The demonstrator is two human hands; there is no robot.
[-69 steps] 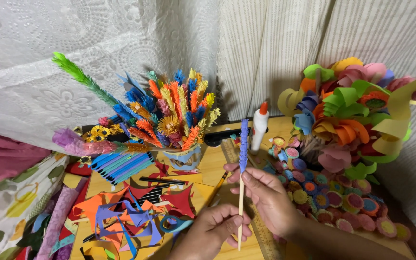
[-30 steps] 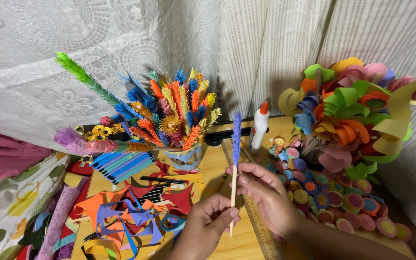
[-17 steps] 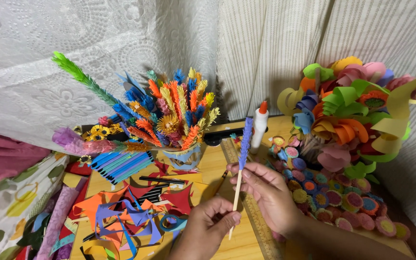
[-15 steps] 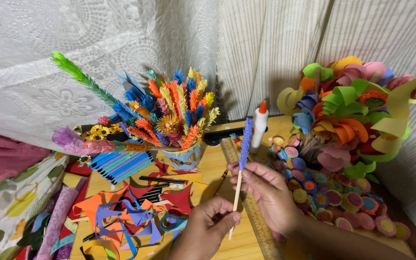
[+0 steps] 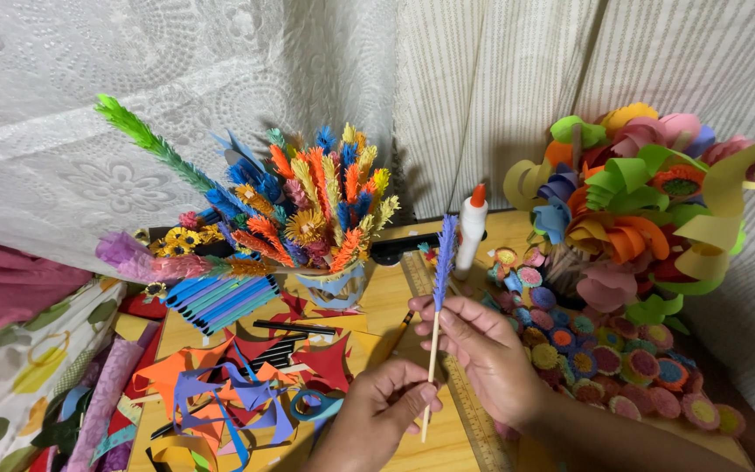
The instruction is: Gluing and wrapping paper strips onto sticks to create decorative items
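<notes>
Left hand (image 5: pixel 384 405), right hand (image 5: pixel 474 348): fingertips pinched.

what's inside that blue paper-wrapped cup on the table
The cup is packed with upright fringed paper stems in orange, yellow, blue and pink, fanning above its rim. Their lower ends and the cup's bottom are hidden by its wall.

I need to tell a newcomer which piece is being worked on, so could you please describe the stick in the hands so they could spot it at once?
Start at the wooden table; in front of the glue bottle, both hands hold a thin pale stick upright. Unlike the many sticks in the cup, it stands alone, tipped with a blue fringed paper spike.
</notes>
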